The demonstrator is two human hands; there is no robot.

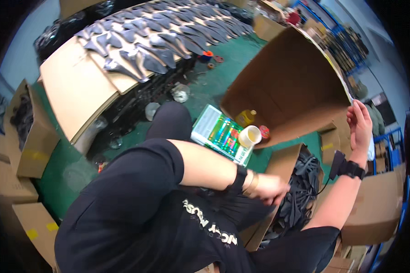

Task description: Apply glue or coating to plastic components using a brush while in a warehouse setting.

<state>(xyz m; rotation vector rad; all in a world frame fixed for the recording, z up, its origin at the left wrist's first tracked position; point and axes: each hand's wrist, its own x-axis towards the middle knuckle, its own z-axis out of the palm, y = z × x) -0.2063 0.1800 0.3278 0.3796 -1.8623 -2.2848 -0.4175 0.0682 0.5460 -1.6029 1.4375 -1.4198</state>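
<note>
My right hand (361, 123) is raised at the right, its fingers closed on the upper edge of a large cardboard box (289, 82) that lies tilted with its brown inside toward me. My left hand (269, 188) reaches across my body, fingers curled and slightly blurred, beside the rim of a lower carton. Whatever its fingers hold, if anything, is hidden. Dark grey cut pieces (300, 191) fill that open carton (281, 163). Ahead of my left forearm, a white cup (249, 136) with yellowish contents stands on a green printed box (222, 132).
A yellow bottle (246, 118) and a red-topped container (264, 132) stand by the cup. Many dark pieces (155, 43) lie in rows on a cardboard-covered table (73, 86) at the far left. Cartons (32, 132) stand at the left; blue shelving (339, 34) is behind at right.
</note>
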